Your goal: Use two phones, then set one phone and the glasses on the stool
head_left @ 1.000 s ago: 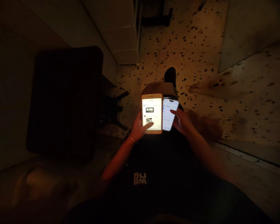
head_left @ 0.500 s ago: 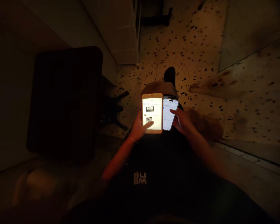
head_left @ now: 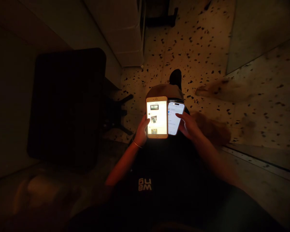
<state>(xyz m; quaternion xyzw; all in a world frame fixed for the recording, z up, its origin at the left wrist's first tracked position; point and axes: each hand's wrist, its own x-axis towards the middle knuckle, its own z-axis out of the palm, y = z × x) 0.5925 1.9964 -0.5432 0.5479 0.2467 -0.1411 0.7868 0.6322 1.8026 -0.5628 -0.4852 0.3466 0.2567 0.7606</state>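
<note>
Gripping larger phone (head_left: 160, 119), smaller phone (head_left: 175, 123) by outer edges; floor (head_left: 183, 45) beyond

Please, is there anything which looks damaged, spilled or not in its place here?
Nothing looks clearly damaged or spilled, though dim light hides much. Slightly askew: the smaller phone in the right hand, angled beside the straighter larger phone in the left hand.

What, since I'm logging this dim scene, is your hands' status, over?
Left hand: holding larger device. Right hand: holding smaller phone. Both lit, side by side. In the way: right thumb, over part of phone's screen.
</note>
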